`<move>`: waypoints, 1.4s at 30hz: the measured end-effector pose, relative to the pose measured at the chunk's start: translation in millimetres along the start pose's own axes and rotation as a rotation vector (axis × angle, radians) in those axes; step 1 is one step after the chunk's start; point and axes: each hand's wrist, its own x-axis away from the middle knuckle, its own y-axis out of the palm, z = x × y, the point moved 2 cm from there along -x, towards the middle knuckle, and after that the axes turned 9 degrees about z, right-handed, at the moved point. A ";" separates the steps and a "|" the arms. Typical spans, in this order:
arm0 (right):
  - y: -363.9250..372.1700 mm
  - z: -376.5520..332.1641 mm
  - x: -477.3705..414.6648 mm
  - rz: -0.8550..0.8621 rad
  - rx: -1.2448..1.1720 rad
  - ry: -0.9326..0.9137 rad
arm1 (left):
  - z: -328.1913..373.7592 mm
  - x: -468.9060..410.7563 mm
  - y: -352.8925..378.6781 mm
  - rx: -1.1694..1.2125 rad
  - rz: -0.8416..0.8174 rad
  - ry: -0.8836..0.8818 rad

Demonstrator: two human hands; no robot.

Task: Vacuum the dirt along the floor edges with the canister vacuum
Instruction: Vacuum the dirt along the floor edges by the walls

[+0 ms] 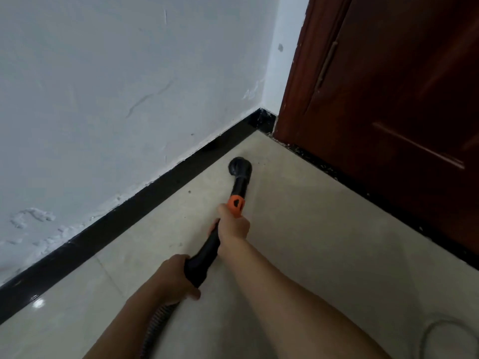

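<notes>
A black vacuum wand (206, 251) with an orange collar (236, 203) ends in a round black brush nozzle (240, 165). The nozzle rests on the beige tile floor (298, 229), a little out from the black skirting (145, 196) and close to the room corner. My right hand (233, 224) grips the wand just below the orange collar. My left hand (172, 278) is wrapped around the thick lower end of the wand, where the ribbed hose (155, 325) starts. Small dark specks of dirt (189, 192) lie on the tile near the skirting. The canister is out of sight.
A white, rough plastered wall (116, 99) runs along the left. A dark red wooden door (388, 99) stands on the right, with a black speckled threshold strip (337, 174) below it. A thin grey cord (435, 330) loops on the floor at the lower right.
</notes>
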 end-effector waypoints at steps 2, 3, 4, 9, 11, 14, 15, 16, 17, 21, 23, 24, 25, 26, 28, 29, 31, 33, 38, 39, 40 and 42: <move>-18.0 9.1 1.7 0.082 -0.071 -0.010 | 1.1 1.0 1.6 -0.058 -0.023 0.040; -25.9 9.6 1.9 0.114 -0.106 -0.017 | 4.9 0.7 3.2 -0.077 -0.013 0.060; -31.4 6.0 1.1 0.137 -0.136 -0.023 | 10.7 -0.1 5.3 -0.079 0.018 0.077; -23.3 -40.3 -12.8 0.091 -0.146 -0.006 | 40.9 -4.6 8.3 0.095 0.361 0.120; -17.7 -54.5 -16.5 0.022 -0.089 0.002 | 48.6 -6.9 9.2 0.119 0.395 0.122; -20.0 -56.2 -17.1 -0.013 -0.072 0.030 | 49.2 -8.6 11.6 0.057 0.360 0.127; -25.3 -51.6 -16.5 0.000 -0.103 0.038 | 47.2 -9.2 13.3 0.029 0.358 0.137; -31.9 -45.0 -17.4 0.026 -0.140 0.042 | 44.7 -9.4 15.2 0.003 0.366 0.149; -39.0 -37.6 -18.8 0.060 -0.172 0.041 | 41.8 -9.4 17.7 -0.016 0.380 0.161; -47.2 -33.5 -24.0 0.107 -0.205 0.016 | 43.1 -8.5 24.4 0.023 0.476 0.192; -35.6 -50.9 -29.9 0.053 -0.162 0.019 | 51.8 -11.2 19.4 0.066 0.504 0.176; -28.7 -61.7 -33.3 0.020 -0.137 0.022 | 57.7 -13.2 15.8 0.084 0.506 0.164; -22.0 -71.6 -37.2 -0.011 -0.112 0.025 | 63.3 -14.9 12.1 0.097 0.505 0.154; -16.4 -79.7 -39.9 -0.035 -0.087 0.026 | 68.1 -16.7 9.2 0.100 0.505 0.147; -12.2 -85.7 -43.3 -0.054 -0.064 0.031 | 73.3 -18.7 6.6 0.093 0.502 0.145; -14.7 -83.7 -42.9 -0.050 -0.068 0.037 | 72.1 -19.8 7.2 0.092 0.486 0.145; -27.7 -71.1 -40.4 -0.003 -0.106 0.040 | 65.5 -20.5 10.1 0.081 0.442 0.148; -47.0 -52.6 -38.2 0.092 -0.203 0.018 | 58.2 -20.9 14.9 0.020 0.422 0.188; -91.1 -39.3 -41.0 0.283 -0.467 -0.025 | 72.7 -22.1 30.9 -0.070 0.462 0.329; -95.6 -45.1 -43.2 0.289 -0.477 -0.027 | 78.7 -24.4 32.6 -0.071 0.468 0.345; -97.1 -52.5 -45.9 0.283 -0.469 -0.029 | 84.4 -26.7 32.7 -0.059 0.475 0.353; -92.6 -70.0 -51.5 0.247 -0.421 -0.027 | 92.5 -32.9 30.7 -0.019 0.497 0.346</move>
